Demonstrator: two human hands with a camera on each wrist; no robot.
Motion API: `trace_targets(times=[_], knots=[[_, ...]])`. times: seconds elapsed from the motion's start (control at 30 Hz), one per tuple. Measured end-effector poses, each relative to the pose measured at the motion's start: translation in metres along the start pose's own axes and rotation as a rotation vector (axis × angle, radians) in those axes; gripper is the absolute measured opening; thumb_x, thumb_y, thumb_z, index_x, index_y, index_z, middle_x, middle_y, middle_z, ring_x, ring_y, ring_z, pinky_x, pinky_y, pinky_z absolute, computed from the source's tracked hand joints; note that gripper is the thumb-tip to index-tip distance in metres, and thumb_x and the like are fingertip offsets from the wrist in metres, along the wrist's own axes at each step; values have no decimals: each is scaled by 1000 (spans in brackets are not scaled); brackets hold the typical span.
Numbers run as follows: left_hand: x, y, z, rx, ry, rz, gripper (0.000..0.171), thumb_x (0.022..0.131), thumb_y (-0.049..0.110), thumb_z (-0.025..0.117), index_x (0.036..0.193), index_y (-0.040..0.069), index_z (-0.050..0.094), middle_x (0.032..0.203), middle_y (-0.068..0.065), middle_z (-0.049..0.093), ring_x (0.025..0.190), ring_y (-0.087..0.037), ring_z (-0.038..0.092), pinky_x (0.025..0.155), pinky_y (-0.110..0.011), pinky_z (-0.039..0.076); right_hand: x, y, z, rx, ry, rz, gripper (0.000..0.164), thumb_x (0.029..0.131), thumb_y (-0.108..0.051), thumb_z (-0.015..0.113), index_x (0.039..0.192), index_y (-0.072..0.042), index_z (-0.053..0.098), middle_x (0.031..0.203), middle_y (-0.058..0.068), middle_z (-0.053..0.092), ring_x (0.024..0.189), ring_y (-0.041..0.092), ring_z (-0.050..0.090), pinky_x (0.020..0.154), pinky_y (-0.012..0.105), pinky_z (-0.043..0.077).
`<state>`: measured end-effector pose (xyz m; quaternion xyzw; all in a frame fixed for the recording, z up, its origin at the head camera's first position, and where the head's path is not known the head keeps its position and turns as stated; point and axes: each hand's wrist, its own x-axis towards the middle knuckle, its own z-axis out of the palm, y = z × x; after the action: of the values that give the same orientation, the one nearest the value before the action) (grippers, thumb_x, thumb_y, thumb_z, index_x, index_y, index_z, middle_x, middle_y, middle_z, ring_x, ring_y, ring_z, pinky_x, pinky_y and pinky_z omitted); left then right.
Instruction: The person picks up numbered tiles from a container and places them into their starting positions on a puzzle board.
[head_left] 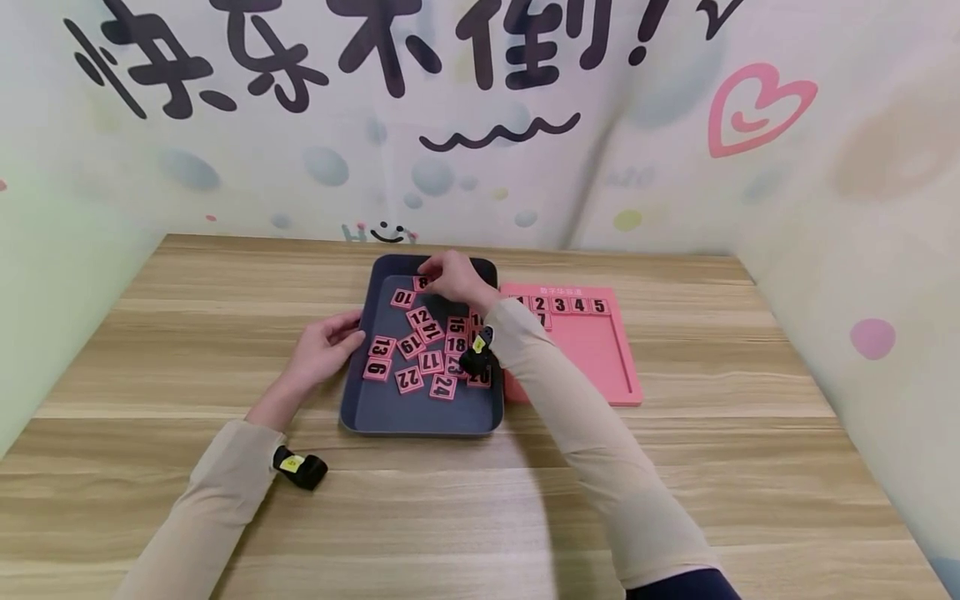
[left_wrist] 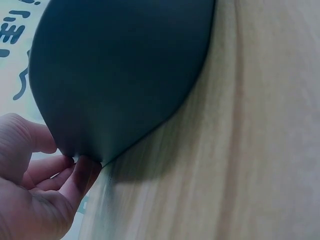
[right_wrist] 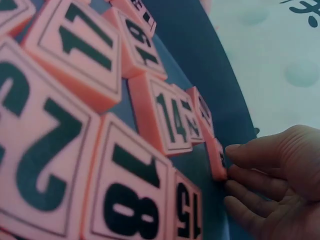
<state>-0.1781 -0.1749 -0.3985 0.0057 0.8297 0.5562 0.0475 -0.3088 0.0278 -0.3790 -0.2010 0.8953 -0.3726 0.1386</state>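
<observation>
Wood-grain tabletop (head_left: 420,517) lies nearest, with two long pale sleeves reaching over it, each with a small black device (head_left: 300,468) at the wrist. Beyond the bare strip sits a dark grey-blue tray (head_left: 397,417), its low raised rim presumably there to keep loose pieces from sliding off. At its left side the left hand (head_left: 324,350) pinches the rim between thumb and fingers, probably to steady it while the other hand picks.

Inside the tray, pink number tiles lie face up at odd angles: 22 (head_left: 409,380) and 24 (head_left: 442,387) towards the near end, then 17 (head_left: 431,362), with 13 (head_left: 382,347) by the left wall and 18 (head_left: 455,344) among a tighter group on the right, partly hidden by the right wrist.

Just right of the tray is a pink puzzle board (head_left: 577,358), close enough for a short carry. Its top row holds 1 to 5 in order; 7 (head_left: 545,321) sits below, and the sleeve covers what is left of it.

Near the tray's far end, past the number 10 tile (head_left: 402,298), the right hand (head_left: 459,279) pinches the number 8 tile (head_left: 422,283) with thumb and fingertips, seemingly at its edges. Behind everything hangs a wall with black lettering (head_left: 378,37) and a pink heart (head_left: 748,125).
</observation>
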Motion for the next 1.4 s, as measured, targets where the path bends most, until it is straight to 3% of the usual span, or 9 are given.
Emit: trace_targets(times=[0.17, 0.47, 0.63, 0.97, 1.4], knots=[[1, -2, 1, -11, 7, 11, 41, 95, 1, 49, 134, -11, 43, 131, -28, 49, 117, -34, 50, 86, -13, 45, 2, 2, 3, -64, 25, -25, 32, 85, -4, 68, 116, -1, 65, 107, 13, 65, 94, 21, 58, 79, 27, 49], [0, -1, 0, -9, 3, 12, 42, 95, 1, 49, 135, -10, 42, 133, -27, 47, 118, -34, 49, 90, -17, 45, 4, 5, 10, -169, 65, -73, 30, 85, -11, 69, 112, 1, 66, 98, 13, 65, 84, 20, 58, 77, 28, 48], [0, -2, 0, -5, 3, 7, 42, 95, 2, 49, 135, -9, 42, 134, -27, 47, 118, -33, 49, 91, -19, 45, 4, 3, 10, -200, 55, -50, 30, 84, -11, 70, 111, 2, 65, 98, 13, 65, 85, 20, 57, 78, 28, 48], [0, -2, 0, -17, -3, 14, 42, 95, 1, 49, 135, -10, 42, 133, -28, 47, 119, -34, 49, 91, -17, 45, 3, -1, 9, -221, 48, 37, 30, 83, -12, 70, 110, 1, 66, 104, 13, 65, 88, 22, 60, 78, 31, 51], [0, -1, -1, -24, -3, 16, 41, 95, 1, 49, 135, -10, 42, 133, -28, 47, 120, -34, 49, 93, -19, 44, -16, -4, -13, -146, 37, -22, 26, 82, -3, 67, 107, 0, 63, 80, 5, 56, 71, 15, 49, 67, 24, 42]])
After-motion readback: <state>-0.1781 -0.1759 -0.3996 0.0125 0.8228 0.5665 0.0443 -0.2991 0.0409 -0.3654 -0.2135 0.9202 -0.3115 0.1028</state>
